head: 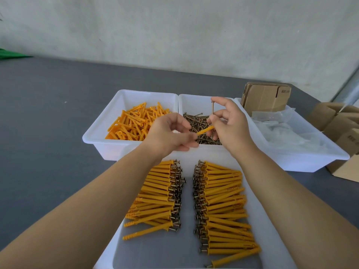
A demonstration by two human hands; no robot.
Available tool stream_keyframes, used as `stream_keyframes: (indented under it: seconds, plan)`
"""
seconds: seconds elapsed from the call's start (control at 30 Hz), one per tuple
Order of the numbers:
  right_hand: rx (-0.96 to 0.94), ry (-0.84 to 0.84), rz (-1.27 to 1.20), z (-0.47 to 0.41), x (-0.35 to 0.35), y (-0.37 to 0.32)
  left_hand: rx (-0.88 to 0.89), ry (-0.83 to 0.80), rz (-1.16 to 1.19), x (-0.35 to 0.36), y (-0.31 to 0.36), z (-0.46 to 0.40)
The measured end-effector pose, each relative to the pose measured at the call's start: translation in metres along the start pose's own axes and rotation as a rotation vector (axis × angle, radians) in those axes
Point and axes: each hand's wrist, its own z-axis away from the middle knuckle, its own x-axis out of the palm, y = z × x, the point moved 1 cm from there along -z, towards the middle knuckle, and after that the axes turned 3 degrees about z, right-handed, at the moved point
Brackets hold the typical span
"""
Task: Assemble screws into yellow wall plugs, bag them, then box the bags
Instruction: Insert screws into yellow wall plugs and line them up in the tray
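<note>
My left hand (171, 133) pinches one yellow plastic wall plug (205, 130) between thumb and fingertips, its free end pointing right toward my other hand. My right hand (228, 121) is closed on a thin brass-coloured screw (213, 108), held upright with its flat head on top, just above the plug's open end; whether the tip touches the plug I cannot tell. Both hands hover over the white plastic bin of loose screws (196, 105). To its left sits the white plastic bin of loose yellow plugs (124, 98), to its right the white plastic bin of clear plastic bags (310, 152), with flat brown cardboard boxes (266, 98) standing at its far end. Nearest me, a shallow white tray (258, 200) holds two rows of finished plugs with screws in them, the left row (157, 193) and the right row (223, 202), screw heads facing the gap between. Everything rests on the grey table (48, 133)
</note>
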Motion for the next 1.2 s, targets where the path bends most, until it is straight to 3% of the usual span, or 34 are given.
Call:
stream_keyframes:
  seconds: [0.13, 0.3, 0.57, 0.9, 1.2]
  plan:
    - [-0.103, -0.033, 0.113, 0.003, 0.003, -0.003, -0.083, -0.196, -0.081, 0.010, -0.002, 0.006]
    - [-0.206, -0.123, 0.115, 0.009, 0.012, -0.010, -0.097, -0.150, 0.005, 0.017, -0.005, 0.006]
    - [-0.105, 0.180, 0.049, 0.003, 0.003, -0.005, -0.101, -0.244, -0.060, 0.018, -0.006, 0.007]
    - [-0.072, 0.070, -0.011, 0.006, 0.006, -0.009, -0.090, -0.066, 0.043, 0.013, -0.008, 0.004]
    - [-0.056, 0.079, -0.039, 0.006, 0.005, -0.012, -0.072, -0.106, 0.071, 0.012, -0.006, 0.003]
